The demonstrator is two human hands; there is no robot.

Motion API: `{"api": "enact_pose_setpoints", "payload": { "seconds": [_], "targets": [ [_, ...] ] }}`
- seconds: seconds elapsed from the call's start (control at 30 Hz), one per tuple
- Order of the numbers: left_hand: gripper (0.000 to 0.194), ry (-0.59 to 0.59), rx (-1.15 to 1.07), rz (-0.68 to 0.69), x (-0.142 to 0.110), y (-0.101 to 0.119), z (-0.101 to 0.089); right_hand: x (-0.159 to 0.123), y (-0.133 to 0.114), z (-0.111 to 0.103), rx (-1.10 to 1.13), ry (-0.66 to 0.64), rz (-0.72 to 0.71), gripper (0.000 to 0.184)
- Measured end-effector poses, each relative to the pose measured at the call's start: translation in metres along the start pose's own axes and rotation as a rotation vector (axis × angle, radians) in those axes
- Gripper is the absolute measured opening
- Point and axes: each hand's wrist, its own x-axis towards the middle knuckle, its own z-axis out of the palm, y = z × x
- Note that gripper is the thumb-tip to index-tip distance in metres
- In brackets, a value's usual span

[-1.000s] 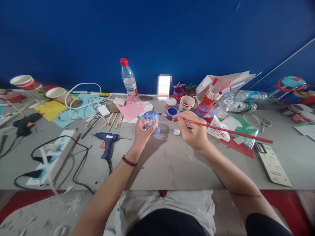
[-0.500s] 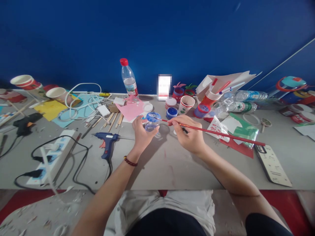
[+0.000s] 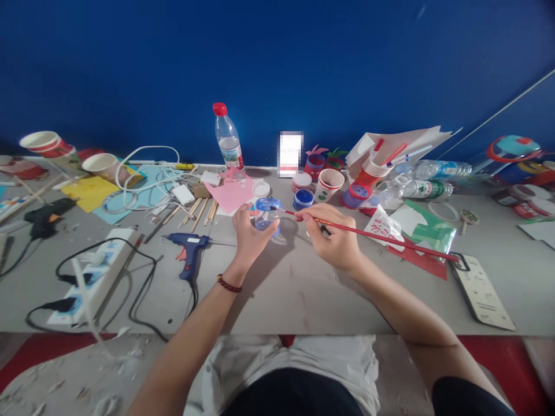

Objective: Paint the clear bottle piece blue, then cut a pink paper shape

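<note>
My left hand (image 3: 252, 236) is closed around a small clear plastic cup (image 3: 267, 218), which looks like a cut piece of bottle with blue paint on its rim and lower edge. My right hand (image 3: 333, 236) grips a long red paintbrush (image 3: 381, 236) like a pen. The brush tip meets the blue-painted rim of the cup, and the handle slants out to the right. Just behind the brush stands an open jar of blue paint (image 3: 303, 199). A paper cup (image 3: 329, 184) with a stick in it is beside the jar.
To the left lie a blue glue gun (image 3: 187, 248), a white power strip (image 3: 97, 271) with black cords, and wooden sticks (image 3: 198, 215). A red-capped bottle (image 3: 228, 138) stands at the back. On the right are plastic bottles (image 3: 425, 188), stacked paper cups (image 3: 373, 170) and a phone (image 3: 482, 292).
The brush tip has moved left from near the paint jar onto the cup's rim. My left hand has tilted the cup, and my right hand has shifted slightly left and down.
</note>
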Motion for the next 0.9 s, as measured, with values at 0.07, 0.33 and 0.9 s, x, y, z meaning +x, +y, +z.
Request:
{"api": "enact_pose_setpoints", "payload": {
  "seconds": [0.07, 0.33, 0.9],
  "targets": [
    [0.044, 0.000, -0.027, -0.058, 0.002, 0.000, 0.000, 0.001, 0.001, -0.003, -0.036, 0.018, -0.007, 0.020],
    [0.045, -0.001, -0.037, -0.048, 0.001, 0.002, -0.002, -0.004, 0.005, 0.000, -0.073, 0.036, -0.006, 0.019],
    [0.048, -0.030, 0.078, 0.106, -0.007, 0.003, 0.000, -0.008, -0.002, 0.010, 0.022, -0.034, -0.007, 0.019]
  ]
}}
